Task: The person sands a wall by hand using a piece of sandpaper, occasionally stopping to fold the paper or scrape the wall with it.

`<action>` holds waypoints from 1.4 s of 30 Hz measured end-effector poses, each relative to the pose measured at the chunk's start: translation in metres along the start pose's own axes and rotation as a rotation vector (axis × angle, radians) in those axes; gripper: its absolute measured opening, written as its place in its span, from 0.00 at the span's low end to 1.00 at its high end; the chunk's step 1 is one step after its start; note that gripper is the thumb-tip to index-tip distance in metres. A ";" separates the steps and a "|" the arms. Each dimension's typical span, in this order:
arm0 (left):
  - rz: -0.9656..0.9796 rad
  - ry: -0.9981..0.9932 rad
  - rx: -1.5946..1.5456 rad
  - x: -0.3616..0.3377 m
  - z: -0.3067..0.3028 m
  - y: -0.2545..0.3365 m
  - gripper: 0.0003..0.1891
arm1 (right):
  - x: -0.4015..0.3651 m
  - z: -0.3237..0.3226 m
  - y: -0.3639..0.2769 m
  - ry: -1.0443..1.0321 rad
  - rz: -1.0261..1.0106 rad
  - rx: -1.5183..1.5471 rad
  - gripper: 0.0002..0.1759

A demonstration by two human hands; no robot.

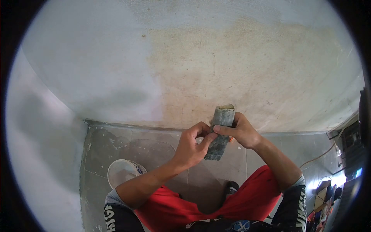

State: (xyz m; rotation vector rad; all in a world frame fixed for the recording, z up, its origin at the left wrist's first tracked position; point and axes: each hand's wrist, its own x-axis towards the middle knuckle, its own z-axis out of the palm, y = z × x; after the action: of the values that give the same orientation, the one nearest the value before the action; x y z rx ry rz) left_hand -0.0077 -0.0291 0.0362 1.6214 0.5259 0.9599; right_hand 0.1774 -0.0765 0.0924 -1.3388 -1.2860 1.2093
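A dusty grey-green folded sheet of what looks like worn sandpaper (224,116) is held up between my hands, in front of the wall. It is rolled into a flattened tube, with a yellowish inside showing at its top end. My right hand (241,131) grips it from the right, thumb across the front and fingers hidden behind. My left hand (195,145) pinches its left edge between thumb and fingers. A small orange bit (231,139) shows beside it, under my right hand; what it belongs to is hidden.
The wall (247,69) ahead has a beige patch beside whiter areas, and another wall (34,135) stands at left. A white bucket (119,170) sits on the grey tiled floor (154,149). A cable (319,156) and mixed items (322,205) lie at right.
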 end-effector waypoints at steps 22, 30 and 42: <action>-0.080 -0.098 -0.034 0.003 0.001 0.000 0.07 | 0.001 -0.008 -0.008 -0.008 0.085 0.101 0.12; -0.095 -0.134 -0.084 0.005 0.002 -0.007 0.07 | 0.007 -0.015 0.000 0.054 0.022 0.107 0.16; -0.157 0.075 -0.132 0.009 -0.005 -0.007 0.08 | -0.003 0.007 -0.015 -0.016 0.090 -0.131 0.20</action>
State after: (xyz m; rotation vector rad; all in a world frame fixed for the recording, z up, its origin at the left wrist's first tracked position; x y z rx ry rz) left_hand -0.0061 -0.0173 0.0325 1.4088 0.6189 0.9215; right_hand 0.1682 -0.0785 0.1066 -1.4980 -1.3483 1.2167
